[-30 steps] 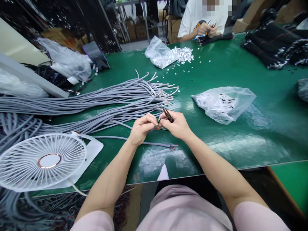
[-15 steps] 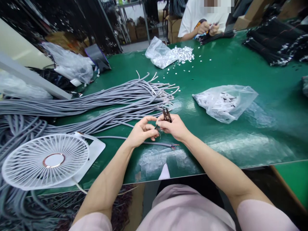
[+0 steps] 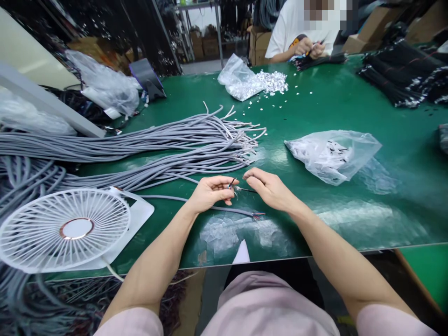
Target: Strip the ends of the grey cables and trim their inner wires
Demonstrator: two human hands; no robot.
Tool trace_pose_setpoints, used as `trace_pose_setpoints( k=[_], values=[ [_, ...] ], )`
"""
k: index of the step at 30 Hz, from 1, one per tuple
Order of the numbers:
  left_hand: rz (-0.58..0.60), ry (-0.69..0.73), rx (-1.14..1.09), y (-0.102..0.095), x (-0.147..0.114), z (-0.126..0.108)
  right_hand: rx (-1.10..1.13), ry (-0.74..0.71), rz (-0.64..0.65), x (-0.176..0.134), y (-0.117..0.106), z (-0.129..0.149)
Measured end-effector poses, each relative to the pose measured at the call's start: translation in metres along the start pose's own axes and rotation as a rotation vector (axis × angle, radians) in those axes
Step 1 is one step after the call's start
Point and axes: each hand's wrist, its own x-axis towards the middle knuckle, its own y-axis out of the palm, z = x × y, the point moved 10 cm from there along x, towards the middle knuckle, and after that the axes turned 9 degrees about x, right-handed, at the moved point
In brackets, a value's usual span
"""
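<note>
My left hand (image 3: 212, 192) is closed in a pinch on the stripped end of a cable (image 3: 231, 185). A short black piece sticks up from its fingertips, and pale frayed strands hang beside them. Just to the right, my right hand (image 3: 268, 186) has its fingers pressed together, apart from the left fingertips. A thin dark piece (image 3: 248, 190) shows under the right fingers; whether it is held, and what it is, I cannot tell. Below both hands a grey cable (image 3: 238, 211) lies on the green table with coloured wires bared at its end.
Bundles of grey cables (image 3: 168, 135) spread across the left, behind a white fan (image 3: 77, 228). A clear bag of white pieces (image 3: 332, 154) lies at right; another bag (image 3: 241, 79) spills small bits farther back. Black cable bundles (image 3: 406, 74) lie far right. A person (image 3: 297, 37) works opposite.
My right hand has moved right, away from my left fingertips. The dark cutters that pointed up from my right hand no longer show. My left hand keeps its pinch.
</note>
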Motion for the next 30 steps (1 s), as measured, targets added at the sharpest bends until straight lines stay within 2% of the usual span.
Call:
trace_pose_setpoints(
  k=[5, 13, 20, 24, 26, 30],
  values=[
    [-0.010, -0.003, -0.019, -0.001, 0.000, 0.001, -0.241, -0.118, -0.002, -0.017, 0.004, 0.010],
    [-0.005, -0.067, -0.007, 0.004, 0.000, 0.007, -0.315, -0.275, -0.038, -0.015, 0.014, 0.022],
    [0.074, -0.064, 0.069, 0.011, -0.002, 0.009, -0.447, -0.271, 0.041, -0.015, 0.021, 0.021],
    [0.169, -0.071, 0.151, 0.014, -0.005, 0.006, -0.486, -0.250, 0.082, -0.015, 0.023, 0.017],
    [0.154, 0.016, 0.262, 0.007, -0.006, -0.006, -0.500, -0.253, 0.069, -0.015, 0.023, 0.017],
    [-0.016, 0.338, 0.463, -0.006, -0.010, -0.043, -0.539, -0.283, 0.060, -0.017, 0.030, 0.023]
  ],
)
